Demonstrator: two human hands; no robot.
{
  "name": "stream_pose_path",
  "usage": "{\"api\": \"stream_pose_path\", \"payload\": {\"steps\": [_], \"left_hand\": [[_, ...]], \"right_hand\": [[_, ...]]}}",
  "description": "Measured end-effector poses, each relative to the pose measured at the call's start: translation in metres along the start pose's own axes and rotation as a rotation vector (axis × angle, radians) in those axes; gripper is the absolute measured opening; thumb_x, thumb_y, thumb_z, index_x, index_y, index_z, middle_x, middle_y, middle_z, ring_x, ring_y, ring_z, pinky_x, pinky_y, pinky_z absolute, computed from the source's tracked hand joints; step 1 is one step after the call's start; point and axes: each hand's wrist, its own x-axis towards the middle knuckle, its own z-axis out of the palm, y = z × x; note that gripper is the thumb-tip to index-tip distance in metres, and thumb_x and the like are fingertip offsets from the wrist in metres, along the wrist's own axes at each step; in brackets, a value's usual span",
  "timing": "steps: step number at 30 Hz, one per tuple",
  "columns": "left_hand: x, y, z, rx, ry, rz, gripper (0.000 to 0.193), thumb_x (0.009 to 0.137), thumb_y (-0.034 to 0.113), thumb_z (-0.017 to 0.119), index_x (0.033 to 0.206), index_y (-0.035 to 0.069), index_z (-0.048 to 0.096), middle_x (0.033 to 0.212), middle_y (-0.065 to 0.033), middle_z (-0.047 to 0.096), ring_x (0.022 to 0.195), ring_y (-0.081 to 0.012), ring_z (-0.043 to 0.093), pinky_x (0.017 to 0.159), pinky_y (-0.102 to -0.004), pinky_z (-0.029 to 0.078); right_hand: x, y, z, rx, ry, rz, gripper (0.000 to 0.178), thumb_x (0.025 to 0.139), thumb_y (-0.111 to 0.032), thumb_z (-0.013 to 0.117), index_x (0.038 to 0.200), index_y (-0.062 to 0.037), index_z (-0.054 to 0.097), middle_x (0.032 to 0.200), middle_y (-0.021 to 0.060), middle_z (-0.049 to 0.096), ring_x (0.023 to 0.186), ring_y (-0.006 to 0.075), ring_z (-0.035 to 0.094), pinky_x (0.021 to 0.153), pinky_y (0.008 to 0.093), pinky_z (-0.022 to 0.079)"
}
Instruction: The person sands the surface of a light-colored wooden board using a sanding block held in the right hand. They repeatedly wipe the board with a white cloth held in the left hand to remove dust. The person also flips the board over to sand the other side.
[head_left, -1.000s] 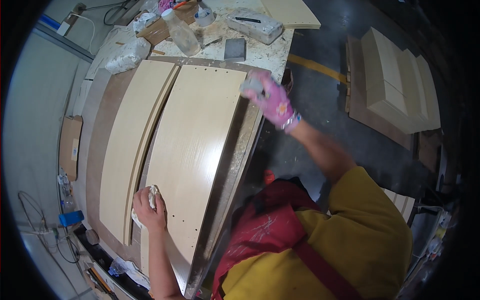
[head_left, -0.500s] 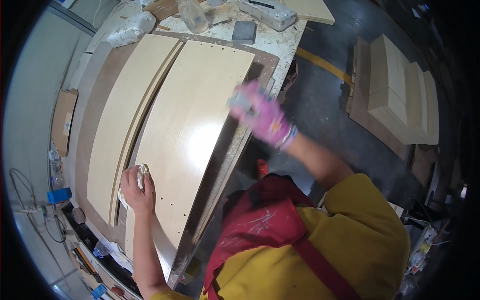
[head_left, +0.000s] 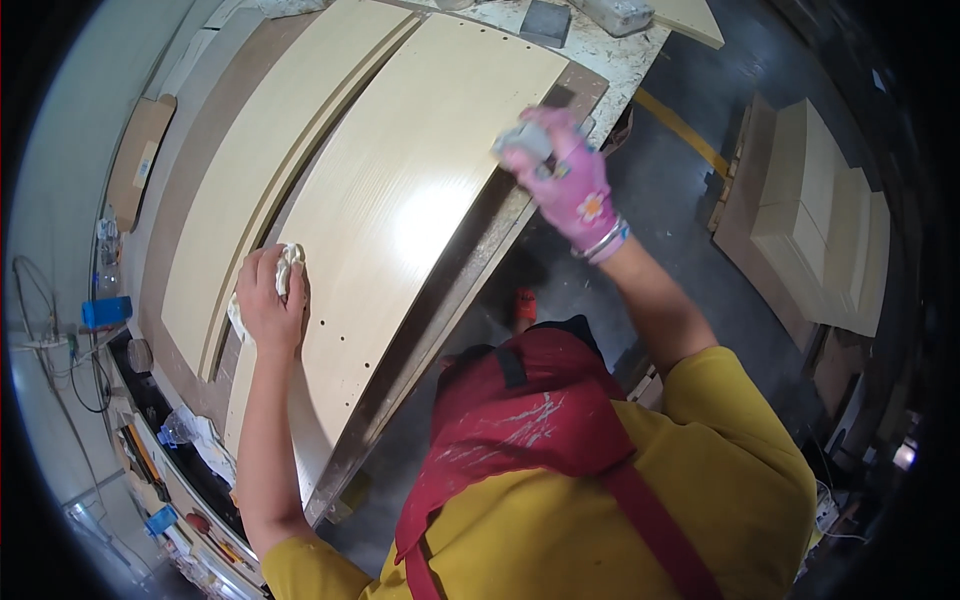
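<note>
A pale, curved wooden panel (head_left: 400, 160) with small dark holes near its ends lies on the worktable. Bare and bent round a crumpled white cloth (head_left: 291, 262), my left hand (head_left: 270, 303) rests by the panel's left edge. On the opposite long edge, near the far right corner, my right hand (head_left: 578, 190) wears a pink flowered glove. Its fingers grip a grey sanding block (head_left: 525, 143), slightly blurred, against the edge. Fingertips behind the block are partly hidden.
A second pale panel (head_left: 270, 150) lies left of the first, across a narrow dark gap. Another grey block (head_left: 545, 22) sits at the table's far end. Stacked panels (head_left: 815, 215) stand on the floor at right. A cardboard piece (head_left: 142, 165) and a blue object (head_left: 107, 312) are at left.
The view has shifted, so the table sits higher in the picture. My right hand stays at the panel's right edge with the block, slightly farther along it; my left keeps the cloth in place.
</note>
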Motion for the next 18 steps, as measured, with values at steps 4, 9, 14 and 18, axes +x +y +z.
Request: {"api": "stream_pose_path", "payload": {"steps": [4, 9, 14, 18], "left_hand": [[-0.003, -0.001, 0.002, -0.021, 0.027, 0.006, 0.024, 0.085, 0.016, 0.063, 0.106, 0.004, 0.062, 0.103, -0.0137, 0.061, 0.094, -0.0330, 0.059, 0.081, -0.0405, 0.046], [-0.006, -0.009, 0.006, -0.038, 0.082, 0.055, 0.024, 0.083, 0.015, 0.064, 0.105, 0.006, 0.064, 0.102, -0.0132, 0.062, 0.092, -0.0329, 0.060, 0.079, -0.0412, 0.047], [-0.027, -0.044, -0.042, -0.048, 0.040, 0.115, 0.023, 0.083, 0.010, 0.062, 0.105, 0.007, 0.064, 0.100, -0.0125, 0.063, 0.090, -0.0338, 0.061, 0.078, -0.0420, 0.049], [-0.093, -0.090, -0.123, 0.075, -0.286, -0.036, 0.025, 0.085, 0.020, 0.066, 0.105, 0.004, 0.062, 0.097, -0.0158, 0.061, 0.089, -0.0365, 0.059, 0.077, -0.0418, 0.047]], "right_hand": [[-0.067, -0.044, 0.034, -0.029, -0.140, -0.171, 0.044, 0.073, -0.019, 0.075, 0.111, -0.0068, 0.057, 0.108, 0.0100, 0.055, 0.079, 0.0267, 0.066, 0.064, 0.0355, 0.058], [-0.154, -0.117, 0.085, 0.212, -0.400, -0.318, 0.042, 0.076, -0.022, 0.072, 0.113, -0.0094, 0.058, 0.100, 0.0078, 0.055, 0.086, 0.0206, 0.062, 0.067, 0.0322, 0.054], [-0.151, -0.127, 0.079, -0.129, -0.223, -0.552, 0.042, 0.084, -0.031, 0.067, 0.119, -0.0105, 0.057, 0.113, 0.0137, 0.058, 0.093, 0.0255, 0.064, 0.068, 0.0304, 0.057], [-0.127, -0.113, 0.070, 0.076, 0.039, 0.018, 0.042, 0.084, -0.030, 0.069, 0.112, -0.0012, 0.055, 0.108, 0.0170, 0.062, 0.086, 0.0290, 0.068, 0.075, 0.0361, 0.056]]}}
